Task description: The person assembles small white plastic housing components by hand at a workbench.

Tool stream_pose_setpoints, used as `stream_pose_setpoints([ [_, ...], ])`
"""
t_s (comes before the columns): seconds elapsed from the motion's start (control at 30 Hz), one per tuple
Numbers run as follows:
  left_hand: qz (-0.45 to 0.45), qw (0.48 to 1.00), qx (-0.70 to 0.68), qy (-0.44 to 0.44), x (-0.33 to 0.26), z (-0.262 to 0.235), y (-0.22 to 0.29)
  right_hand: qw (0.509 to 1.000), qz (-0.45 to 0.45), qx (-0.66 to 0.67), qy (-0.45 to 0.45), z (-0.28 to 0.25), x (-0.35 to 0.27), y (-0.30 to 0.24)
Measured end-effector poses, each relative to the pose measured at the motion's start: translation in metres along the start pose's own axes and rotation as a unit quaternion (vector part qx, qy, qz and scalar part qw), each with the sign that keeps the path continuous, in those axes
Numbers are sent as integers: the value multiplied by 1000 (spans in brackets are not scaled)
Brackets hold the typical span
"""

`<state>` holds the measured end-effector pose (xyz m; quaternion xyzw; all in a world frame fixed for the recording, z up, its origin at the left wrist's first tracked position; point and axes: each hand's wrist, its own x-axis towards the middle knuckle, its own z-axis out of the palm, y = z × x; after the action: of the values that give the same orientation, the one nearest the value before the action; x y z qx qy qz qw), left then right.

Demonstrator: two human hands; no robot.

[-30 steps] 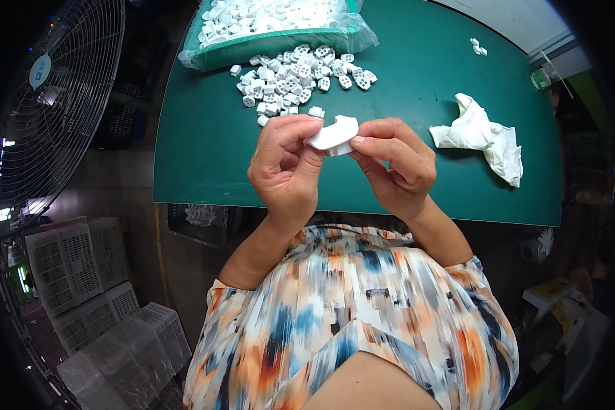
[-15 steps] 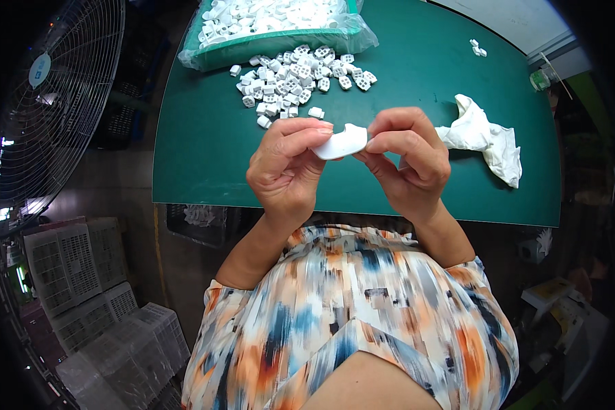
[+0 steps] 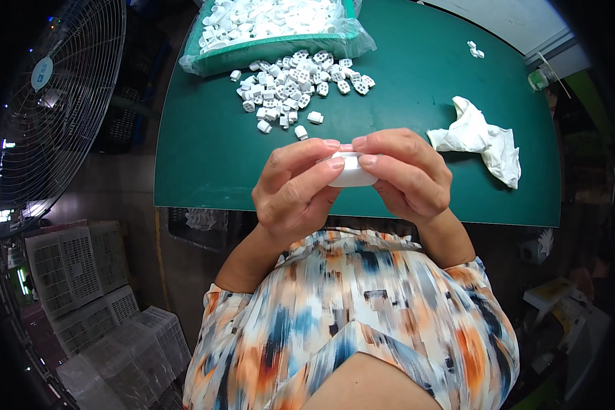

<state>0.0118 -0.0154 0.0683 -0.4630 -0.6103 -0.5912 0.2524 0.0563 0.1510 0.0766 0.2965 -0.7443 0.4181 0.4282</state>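
A smooth white plastic part (image 3: 353, 179) with a rounded lower edge is held up above the near edge of the table. My left hand (image 3: 295, 188) pinches it from one side and my right hand (image 3: 411, 179) from the other, thumbs and fingertips almost meeting over its top. The fingers hide much of its upper side. Beyond my hands lies a loose heap of small white plastic pieces (image 3: 280, 92), several showing holes in their faces. One such piece (image 3: 301, 132) sits just past my left fingers.
A green tray (image 3: 280, 51) lined with clear plastic, full of white parts, stands at the back of the green table (image 3: 205, 164). A crumpled white cloth or glove (image 3: 482, 137) lies to the right. A fan (image 3: 55, 102) and plastic crates (image 3: 75, 266) are at the left.
The white part has come down closer to me and been turned. My right fingers have shifted from its end onto its top. One small piece now shows near my left hand.
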Motion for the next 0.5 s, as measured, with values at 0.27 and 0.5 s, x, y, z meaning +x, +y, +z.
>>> stream_pose_setpoints([
  [0.27, 93, 995, 35, -20, -5, -4, 0, 997, -60, -35, 42, 5, -5, -5],
  [0.5, 112, 992, 56, -4, 0, -4, 3, 996, -64, -40, 40, 6, -5, -7],
])
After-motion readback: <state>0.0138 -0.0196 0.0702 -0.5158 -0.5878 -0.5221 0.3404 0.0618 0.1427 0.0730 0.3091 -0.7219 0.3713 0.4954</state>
